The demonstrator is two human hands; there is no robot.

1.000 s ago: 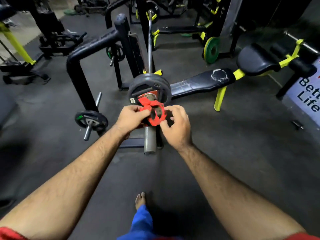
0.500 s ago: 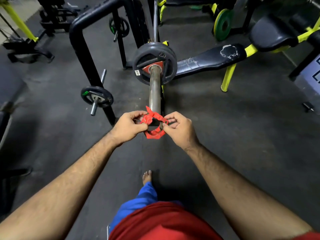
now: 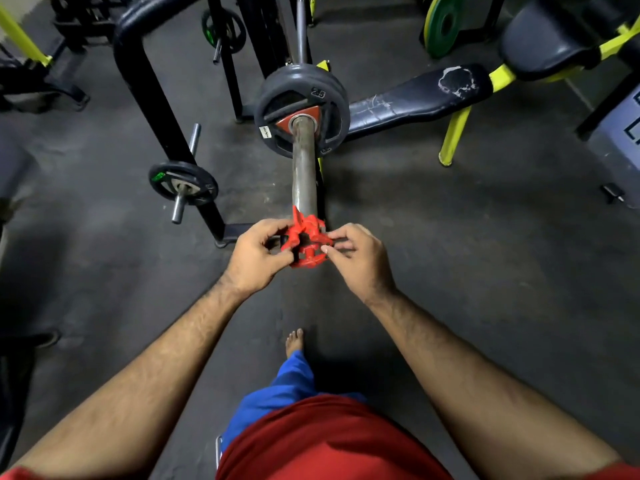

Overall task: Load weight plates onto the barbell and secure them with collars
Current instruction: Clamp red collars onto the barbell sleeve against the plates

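The barbell sleeve [image 3: 304, 168] points toward me, a worn steel tube. A dark grey weight plate [image 3: 302, 110] with a red hub sits far up the sleeve. A red clamp collar [image 3: 306, 242] is at the near end of the sleeve, well apart from the plate. My left hand [image 3: 258, 256] pinches the collar's left side. My right hand [image 3: 356, 254] pinches its right side with thumb and fingers. The sleeve's tip is hidden behind the collar and my hands.
A black rack frame [image 3: 152, 95] stands to the left, with a small plate [image 3: 183, 183] on its peg. A black bench with yellow legs [image 3: 415, 97] lies to the right, a green plate [image 3: 443, 24] behind it. My bare foot [image 3: 294, 341] is on the dark floor.
The collar, first held close to the plate, has come back along the sleeve to its near end. Both hands stayed on it, and the view has tilted down.
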